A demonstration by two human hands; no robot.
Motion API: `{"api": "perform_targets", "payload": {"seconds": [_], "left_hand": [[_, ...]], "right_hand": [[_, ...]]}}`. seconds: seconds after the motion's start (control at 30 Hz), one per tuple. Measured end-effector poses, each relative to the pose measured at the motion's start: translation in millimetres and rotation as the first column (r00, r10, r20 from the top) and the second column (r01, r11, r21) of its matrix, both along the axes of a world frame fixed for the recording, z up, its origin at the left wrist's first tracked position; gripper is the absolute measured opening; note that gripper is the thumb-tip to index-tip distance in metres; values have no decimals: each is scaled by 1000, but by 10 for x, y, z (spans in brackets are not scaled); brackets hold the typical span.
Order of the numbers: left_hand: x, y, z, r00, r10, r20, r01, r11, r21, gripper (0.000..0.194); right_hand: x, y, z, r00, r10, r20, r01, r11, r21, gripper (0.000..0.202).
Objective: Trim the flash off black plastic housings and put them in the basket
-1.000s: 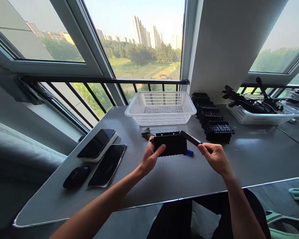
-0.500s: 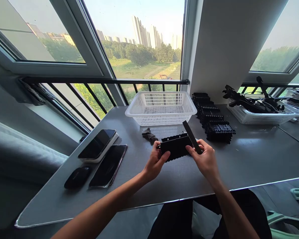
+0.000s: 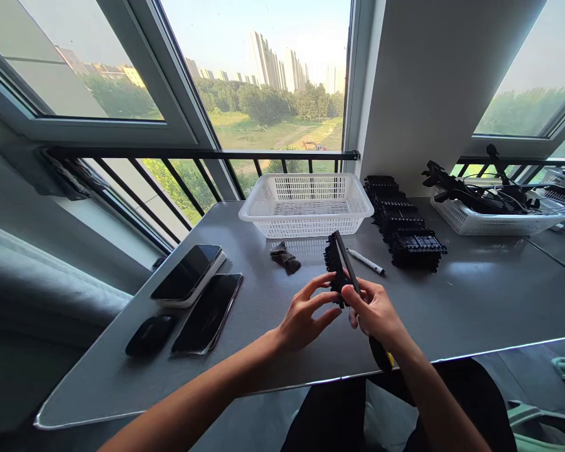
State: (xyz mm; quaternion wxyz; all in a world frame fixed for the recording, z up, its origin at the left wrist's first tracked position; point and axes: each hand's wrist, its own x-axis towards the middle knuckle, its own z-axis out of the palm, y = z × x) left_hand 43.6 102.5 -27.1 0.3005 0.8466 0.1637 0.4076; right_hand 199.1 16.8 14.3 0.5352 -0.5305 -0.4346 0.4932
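Observation:
My right hand point(image 3: 374, 311) is closed around a flat file point(image 3: 347, 257), whose dark blade slants up and whose black handle with a bit of yellow shows below the palm. The same hand holds a black plastic part point(image 3: 332, 257) with toothed edges, turned nearly edge-on and lying against the blade. On the left of that part, my left hand point(image 3: 308, 314) has its fingers apart, with the fingertips at the part's edge. Just beyond the hands lie a white marker pen point(image 3: 366, 262) and a crumpled dark grey cloth point(image 3: 285, 257).
A white plastic basket point(image 3: 306, 226) stands at the back by the railing. Stacked black toothed parts point(image 3: 405, 226) are right of it. Farther right, another white basket point(image 3: 494, 225) holds black items and cables. Two phone-like devices point(image 3: 207, 314) and a black mouse-shaped object point(image 3: 150, 336) lie left.
The black part has turned from showing its broad face to nearly edge-on. My left hand has loosened from its grip on it. The marker pen, hidden before, now shows.

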Motion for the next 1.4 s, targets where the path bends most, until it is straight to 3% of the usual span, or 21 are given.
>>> {"api": "perform_targets", "payload": {"seconds": [0.1,0.17,0.27,0.37,0.43,0.5,0.6,0.7,0.8,0.9,1.17,1.4], "left_hand": [[-5,6,-2,1000,1,-13,0,1000,10,13],[-4,34,-7,996,78,52,-77,997,-15,14],[7,107,-6,936,253,245,-232,966,-113,54],[21,156,-3,911,301,282,-253,947,-196,88],[29,152,-14,941,253,225,-196,949,-246,82],[34,126,-33,957,208,201,-137,939,-317,63],[39,100,-47,939,252,235,-140,902,-408,48],[40,119,-17,894,344,286,-199,879,-433,45],[36,149,24,869,388,306,-234,869,-437,44],[31,157,35,871,401,284,-257,864,-432,43],[26,131,27,876,385,291,-276,895,-351,40],[13,194,29,859,404,315,-293,892,-346,41]], "right_hand": [[46,-11,13,997,18,-73,-21,999,-48,69],[83,-23,41,995,32,-90,-40,995,-87,72],[140,-43,83,997,57,-50,-63,991,-117,67],[177,-59,100,991,133,24,-129,984,-120,60],[184,-65,101,976,200,90,-188,974,-129,55],[186,-70,100,956,249,156,-227,963,-147,49],[210,-74,96,941,240,237,-210,967,-145,51],[265,-78,87,899,68,432,-65,998,-22,47],[311,-93,83,763,-155,627,86,987,139,51],[301,-129,97,662,-251,706,148,967,205,51],[106,-214,161,549,-143,824,37,988,147,50],[195,-267,214,511,-142,848,73,990,122,53]]}}
